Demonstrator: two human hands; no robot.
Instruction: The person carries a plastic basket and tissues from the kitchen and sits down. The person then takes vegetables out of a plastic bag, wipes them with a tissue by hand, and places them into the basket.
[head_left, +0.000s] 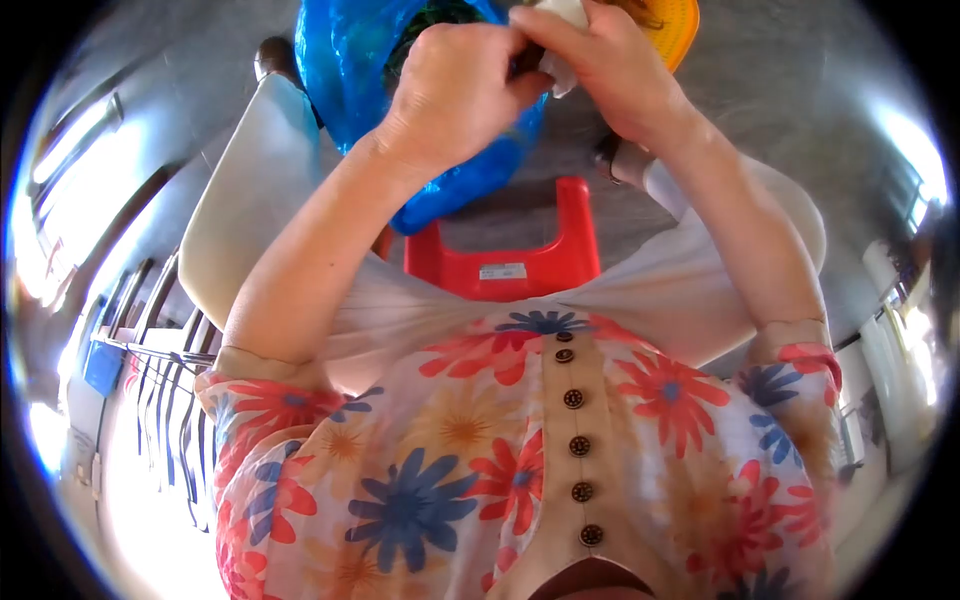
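Both my hands meet at the top of the view, over a blue plastic bag (345, 60). My left hand (455, 85) is curled, its fingers closed on a small dark thing that is mostly hidden. My right hand (600, 60) touches the left and pinches a white crumpled piece (563, 75), paper or cloth, against that dark thing. An orange-yellow rimmed dish (678, 28) shows just behind my right hand.
A red plastic stool (510, 255) stands on the grey floor between my knees, which are in white trousers (250, 190). My floral buttoned blouse (520, 460) fills the lower view. A dark shoe (272, 55) is at the upper left, and metal railings (165, 400) at the left.
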